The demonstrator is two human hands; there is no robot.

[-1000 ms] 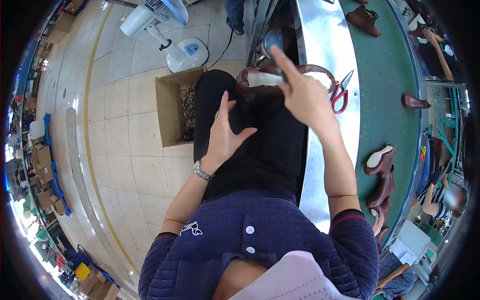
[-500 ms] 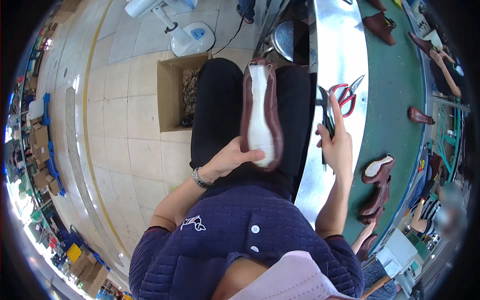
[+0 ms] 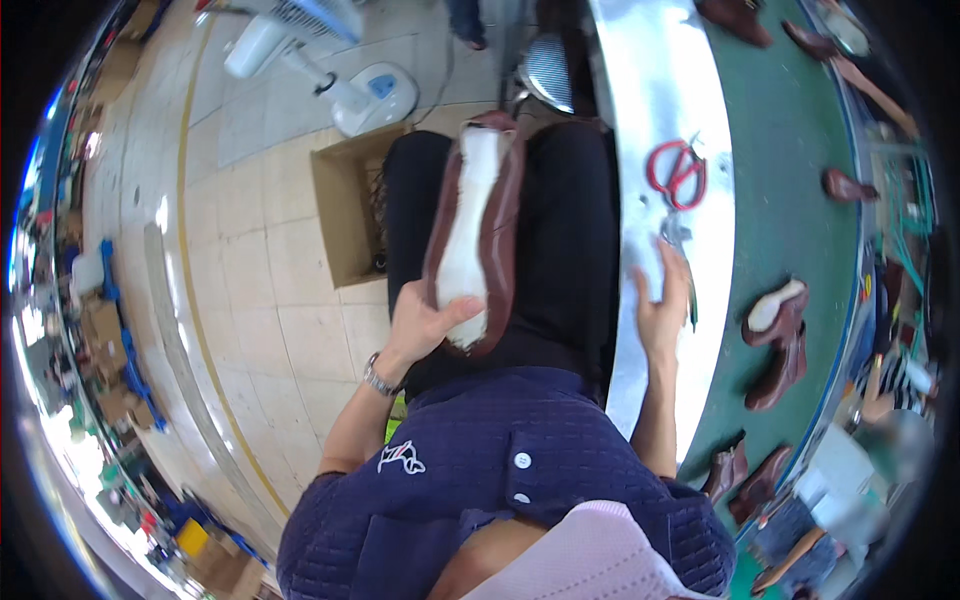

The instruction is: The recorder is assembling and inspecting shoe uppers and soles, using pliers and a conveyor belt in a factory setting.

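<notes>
A brown leather shoe [image 3: 500,240], its pale underside facing up, is gripped by the heel end in my left hand [image 3: 425,325]. My left thumb presses on the white bottom, and the shoe lies over my lap with its other end pointing away. Over the metal bench strip to the right is my right hand [image 3: 662,305], thumb and fingers apart, nothing gripped. A dark-handled metal tool [image 3: 692,300], like pliers, lies beside and partly under its fingers. Just beyond sits a red-handled cutting tool [image 3: 680,178].
A green conveyor belt [image 3: 790,220] runs along the right with several brown shoes [image 3: 778,370] on it. An open cardboard box [image 3: 340,210] stands on the floor by my left knee. Farther off are a white fan [image 3: 375,95] and a stool [image 3: 547,72]. Other people work across the belt.
My right hand has let the dark-handled tool down on the metal strip and opened. The shoe in my left hand has shifted left and tilted. My view has turned slightly.
</notes>
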